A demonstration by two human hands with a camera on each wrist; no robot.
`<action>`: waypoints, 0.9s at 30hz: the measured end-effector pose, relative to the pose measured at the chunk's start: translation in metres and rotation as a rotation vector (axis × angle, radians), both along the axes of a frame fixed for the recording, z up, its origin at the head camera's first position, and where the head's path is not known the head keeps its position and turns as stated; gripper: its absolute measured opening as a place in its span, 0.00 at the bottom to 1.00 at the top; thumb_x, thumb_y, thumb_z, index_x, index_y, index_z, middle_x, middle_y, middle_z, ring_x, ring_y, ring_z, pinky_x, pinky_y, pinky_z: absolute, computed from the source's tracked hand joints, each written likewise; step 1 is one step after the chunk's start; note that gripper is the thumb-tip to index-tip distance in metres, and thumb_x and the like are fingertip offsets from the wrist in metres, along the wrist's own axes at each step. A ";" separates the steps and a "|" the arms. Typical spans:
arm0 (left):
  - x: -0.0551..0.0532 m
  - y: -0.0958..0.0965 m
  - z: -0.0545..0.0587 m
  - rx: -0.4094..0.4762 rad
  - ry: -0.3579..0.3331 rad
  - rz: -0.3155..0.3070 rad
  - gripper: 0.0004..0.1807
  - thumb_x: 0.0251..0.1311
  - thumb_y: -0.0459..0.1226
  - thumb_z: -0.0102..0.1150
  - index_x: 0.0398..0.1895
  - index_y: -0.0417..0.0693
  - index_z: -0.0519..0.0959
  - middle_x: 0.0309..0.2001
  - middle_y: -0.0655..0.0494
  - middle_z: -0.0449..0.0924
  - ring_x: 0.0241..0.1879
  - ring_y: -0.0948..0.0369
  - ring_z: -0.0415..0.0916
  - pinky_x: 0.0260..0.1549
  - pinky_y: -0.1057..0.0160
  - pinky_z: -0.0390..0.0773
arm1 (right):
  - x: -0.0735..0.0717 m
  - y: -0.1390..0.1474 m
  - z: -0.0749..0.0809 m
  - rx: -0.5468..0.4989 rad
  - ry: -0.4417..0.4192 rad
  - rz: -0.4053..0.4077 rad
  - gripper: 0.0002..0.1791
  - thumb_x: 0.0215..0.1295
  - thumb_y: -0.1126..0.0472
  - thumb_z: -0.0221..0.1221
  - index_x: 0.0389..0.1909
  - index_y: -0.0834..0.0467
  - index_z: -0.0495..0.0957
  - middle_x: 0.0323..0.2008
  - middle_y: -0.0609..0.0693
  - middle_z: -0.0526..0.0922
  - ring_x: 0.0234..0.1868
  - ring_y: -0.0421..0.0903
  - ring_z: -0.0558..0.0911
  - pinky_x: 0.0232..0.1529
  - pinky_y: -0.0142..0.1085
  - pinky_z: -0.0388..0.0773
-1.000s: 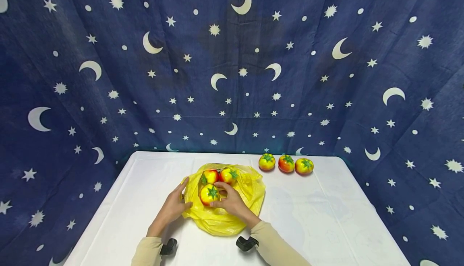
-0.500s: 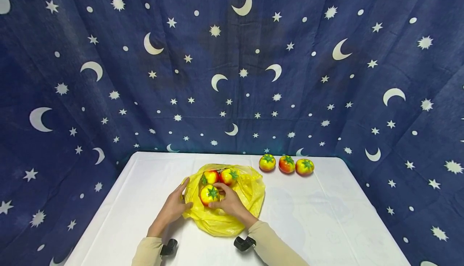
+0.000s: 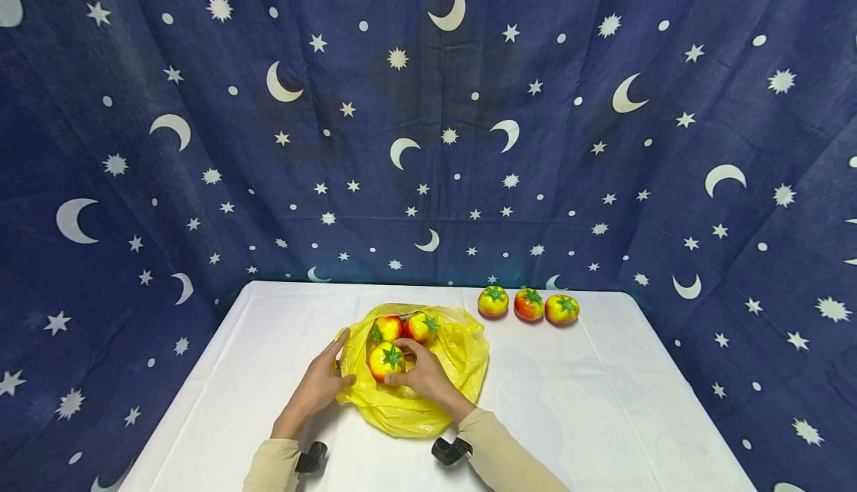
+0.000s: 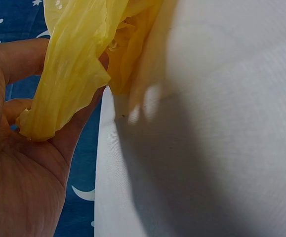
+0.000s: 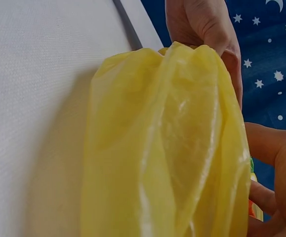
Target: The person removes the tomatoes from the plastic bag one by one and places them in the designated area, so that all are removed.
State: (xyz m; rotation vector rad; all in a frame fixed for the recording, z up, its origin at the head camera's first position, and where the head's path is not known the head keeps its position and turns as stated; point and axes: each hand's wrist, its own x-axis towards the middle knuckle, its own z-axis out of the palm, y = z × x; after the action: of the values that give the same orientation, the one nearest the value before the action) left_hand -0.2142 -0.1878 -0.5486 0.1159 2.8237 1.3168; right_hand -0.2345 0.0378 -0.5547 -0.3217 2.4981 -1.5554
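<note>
A yellow plastic bag lies with its mouth open on the white table. Inside it, two red-and-yellow tomatoes with green leafy tops, a left one and a right one, sit behind a front tomato. My right hand reaches into the bag and grips that front tomato by its right side. At the bag's left rim, my left hand holds the plastic between thumb and fingers; the left wrist view shows the gathered film there. In the right wrist view the bag wall covers most of the right hand's grasp.
Three more tomatoes stand in a row near the back edge, right of the bag: a left one, a middle one and a right one. Behind the white table hangs a dark blue curtain with moons and stars.
My right hand has shifted very slightly left around the front tomato. The left hand, the bag and the other tomatoes stay as they were.
</note>
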 end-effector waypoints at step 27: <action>0.000 0.000 0.000 0.012 0.012 -0.001 0.50 0.49 0.29 0.66 0.77 0.49 0.54 0.75 0.38 0.56 0.74 0.40 0.53 0.72 0.39 0.57 | 0.019 0.009 0.025 -0.138 -0.007 0.060 0.33 0.51 0.59 0.73 0.60 0.45 0.73 0.59 0.51 0.75 0.56 0.52 0.79 0.60 0.49 0.79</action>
State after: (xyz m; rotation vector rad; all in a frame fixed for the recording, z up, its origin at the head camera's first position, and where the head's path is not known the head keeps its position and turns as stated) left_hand -0.2145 -0.1878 -0.5488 0.1260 2.8254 1.3380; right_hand -0.2157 0.0470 -0.5297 -0.4061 2.3576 -1.7057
